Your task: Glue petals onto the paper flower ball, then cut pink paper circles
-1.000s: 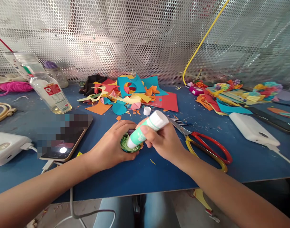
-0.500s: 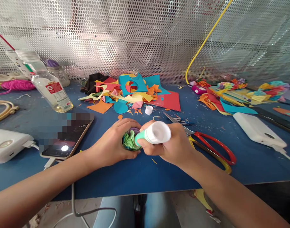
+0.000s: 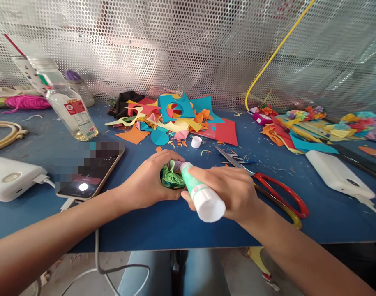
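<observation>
My left hand (image 3: 151, 176) is wrapped round a paper flower (image 3: 173, 176), with green curled layers on top and bits of purple, blue and yellow at its sides. A glue stick (image 3: 200, 193), white with a green label, is gripped in my right hand (image 3: 234, 187). Its far end meets the right edge of the flower, and its white base points toward me. Whether the glue touches the paper is hidden. The loose white cap (image 3: 196, 142) lies beyond my hands. Scissors (image 3: 268, 181) with red and yellow handles rest open beside my right hand.
Coloured paper scraps (image 3: 172, 119) are heaped at the back against the perforated metal sheet. On the left are a phone (image 3: 95, 172), a white power bank (image 3: 15, 176) and a glass bottle (image 3: 72, 111). Another power bank (image 3: 338, 172) and paper flowers (image 3: 357, 125) lie right.
My right hand has tilted the glue stick, so its base has swung down toward me. More of the green flower top shows. The left hand keeps its hold.
</observation>
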`<state>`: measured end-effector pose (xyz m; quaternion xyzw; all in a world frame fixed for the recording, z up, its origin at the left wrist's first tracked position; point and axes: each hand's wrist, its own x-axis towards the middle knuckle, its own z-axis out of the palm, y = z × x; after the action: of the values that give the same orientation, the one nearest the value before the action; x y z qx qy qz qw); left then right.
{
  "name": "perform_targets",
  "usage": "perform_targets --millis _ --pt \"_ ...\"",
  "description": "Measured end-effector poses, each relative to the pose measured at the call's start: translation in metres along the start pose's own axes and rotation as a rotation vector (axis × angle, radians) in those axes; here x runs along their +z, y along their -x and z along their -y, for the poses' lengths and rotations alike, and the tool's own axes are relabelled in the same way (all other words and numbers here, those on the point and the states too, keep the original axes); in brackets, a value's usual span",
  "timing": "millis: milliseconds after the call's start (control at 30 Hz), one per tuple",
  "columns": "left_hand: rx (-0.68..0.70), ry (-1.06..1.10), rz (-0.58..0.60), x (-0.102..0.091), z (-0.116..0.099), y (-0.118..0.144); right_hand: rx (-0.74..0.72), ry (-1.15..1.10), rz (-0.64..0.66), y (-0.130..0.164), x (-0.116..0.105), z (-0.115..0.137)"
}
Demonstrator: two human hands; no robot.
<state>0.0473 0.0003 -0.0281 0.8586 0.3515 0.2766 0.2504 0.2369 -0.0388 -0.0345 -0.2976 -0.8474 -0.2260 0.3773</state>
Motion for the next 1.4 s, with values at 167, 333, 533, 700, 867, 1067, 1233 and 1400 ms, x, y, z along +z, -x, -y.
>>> perform_targets --millis 167,333,533,700,867,1067,1233,1400 --pt "0.031 0.017 -0.011 0.0009 0.0013 0.0010 0.008 -0.112 0.029 0.0005 0.0024 0.0010" --pt "0.004 0.003 -0.008 0.0007 0.0006 0.0012 0.058 -0.018 -0.018 0.0010 0.0008 -0.0019" --pt "0.060 -0.009 -0.012 0.0006 0.0015 0.0024 0.267 -0.318 0.025 -0.0035 0.0018 -0.0005" --pt "0.085 -0.020 -0.014 0.0020 0.0045 0.0030 0.443 -0.337 0.088 -0.0065 0.0003 -0.0019" --pt "0.080 -0.002 -0.021 0.0027 0.0063 0.0017 0.558 -0.540 0.078 -0.0042 0.0013 -0.0029" --pt "0.073 0.019 -0.014 0.0010 0.0046 0.0015 0.491 -0.474 0.086 -0.0045 0.0009 -0.0050" --pt "0.037 0.038 -0.032 -0.0003 0.0012 0.0016 0.406 -0.527 0.016 -0.0062 0.0025 -0.0002" --pt "0.035 0.105 -0.024 0.0005 0.0047 0.0033 0.420 -0.592 -0.145 -0.0002 0.0035 -0.0065"
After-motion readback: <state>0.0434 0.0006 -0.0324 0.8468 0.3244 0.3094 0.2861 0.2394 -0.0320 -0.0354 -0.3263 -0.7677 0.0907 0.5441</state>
